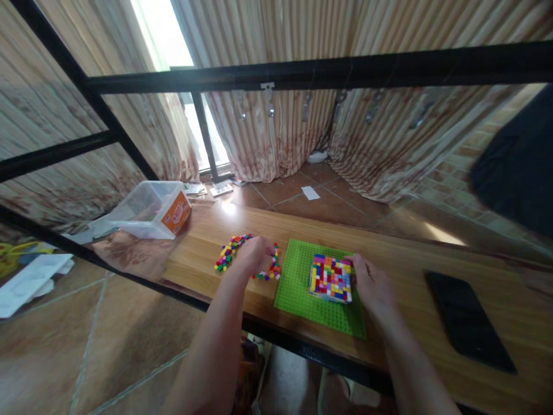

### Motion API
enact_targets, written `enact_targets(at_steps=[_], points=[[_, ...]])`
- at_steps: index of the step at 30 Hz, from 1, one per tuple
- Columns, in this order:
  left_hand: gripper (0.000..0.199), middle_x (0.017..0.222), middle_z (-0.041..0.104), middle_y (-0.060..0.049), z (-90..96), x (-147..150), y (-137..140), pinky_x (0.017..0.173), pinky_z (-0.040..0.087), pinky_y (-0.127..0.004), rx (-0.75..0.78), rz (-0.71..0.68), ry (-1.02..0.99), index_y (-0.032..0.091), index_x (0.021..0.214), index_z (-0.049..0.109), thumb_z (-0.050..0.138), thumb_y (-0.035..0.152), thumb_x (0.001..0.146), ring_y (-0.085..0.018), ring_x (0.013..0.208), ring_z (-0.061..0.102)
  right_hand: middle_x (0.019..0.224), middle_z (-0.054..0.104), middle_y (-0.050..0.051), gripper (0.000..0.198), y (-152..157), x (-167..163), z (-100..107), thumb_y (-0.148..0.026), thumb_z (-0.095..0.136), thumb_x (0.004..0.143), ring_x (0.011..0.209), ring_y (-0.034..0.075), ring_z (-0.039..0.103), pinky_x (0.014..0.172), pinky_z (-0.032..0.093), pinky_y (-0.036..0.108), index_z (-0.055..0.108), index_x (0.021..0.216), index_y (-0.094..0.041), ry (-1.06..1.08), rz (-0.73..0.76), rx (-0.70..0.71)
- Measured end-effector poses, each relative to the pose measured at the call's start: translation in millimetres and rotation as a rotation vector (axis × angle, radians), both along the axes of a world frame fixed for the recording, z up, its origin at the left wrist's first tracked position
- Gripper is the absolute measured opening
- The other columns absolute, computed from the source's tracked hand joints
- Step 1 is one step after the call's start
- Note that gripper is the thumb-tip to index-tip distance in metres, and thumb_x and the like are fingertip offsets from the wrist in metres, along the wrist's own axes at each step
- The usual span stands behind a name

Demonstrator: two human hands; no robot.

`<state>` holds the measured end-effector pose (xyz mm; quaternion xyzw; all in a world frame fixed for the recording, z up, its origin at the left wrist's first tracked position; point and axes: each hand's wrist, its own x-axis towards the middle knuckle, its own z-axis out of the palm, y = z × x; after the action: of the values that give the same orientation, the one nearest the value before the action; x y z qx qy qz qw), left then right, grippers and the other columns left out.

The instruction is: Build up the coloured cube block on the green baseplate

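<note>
My left hand (254,253) is lowered over loose coloured toy bricks (224,257) on the wooden table, its fingers bent together. Whatever is between the fingertips is too small to make out. A multicoloured block of toy bricks (330,279) sits on a green studded baseplate (298,271), its top a patchwork of red, yellow, purple, white and orange. At the block's right side is my right hand (372,283), fingers curled against its edge near the far right corner; part of the grip is hidden.
A dark phone (469,320) lies right of the baseplate. A clear plastic bin (149,208) with an orange label stands at the left. A black metal bar (302,78) crosses above the table, with hooks hanging. White trays (34,282) lie at far left.
</note>
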<state>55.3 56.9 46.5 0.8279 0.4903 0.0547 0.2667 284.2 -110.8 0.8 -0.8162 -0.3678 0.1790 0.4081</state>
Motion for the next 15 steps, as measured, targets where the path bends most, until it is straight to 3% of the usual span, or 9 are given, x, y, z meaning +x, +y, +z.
enact_targets(at_steps=[9, 15], points=[[0.050, 0.117, 0.073, -0.012, -1.9, 20, 3, 0.095, 0.049, -0.028, 0.163, -0.077, 0.147, 0.018, 0.123, 0.071, 0.055, 0.006, 0.077, -0.023, 0.111, 0.066, 0.095, 0.077, 0.011, 0.058, -2, 3, 2, -0.057, 0.036, 0.091, 0.089, 0.029, 0.069, 0.078, 0.048, 0.037, 0.076, 0.103, -0.018, -0.057, 0.001, -0.022], [0.040, 0.108, 0.074, -0.013, -7.7, 24, 3, 0.095, 0.049, -0.027, 0.164, -0.128, 0.187, 0.018, 0.107, 0.078, 0.054, 0.006, 0.077, -0.024, 0.109, 0.066, 0.090, 0.077, 0.010, 0.054, -1, 0, 3, -0.058, 0.040, 0.089, 0.086, 0.028, 0.068, 0.075, 0.047, 0.036, 0.076, 0.094, -0.018, -0.063, 0.044, -0.013]])
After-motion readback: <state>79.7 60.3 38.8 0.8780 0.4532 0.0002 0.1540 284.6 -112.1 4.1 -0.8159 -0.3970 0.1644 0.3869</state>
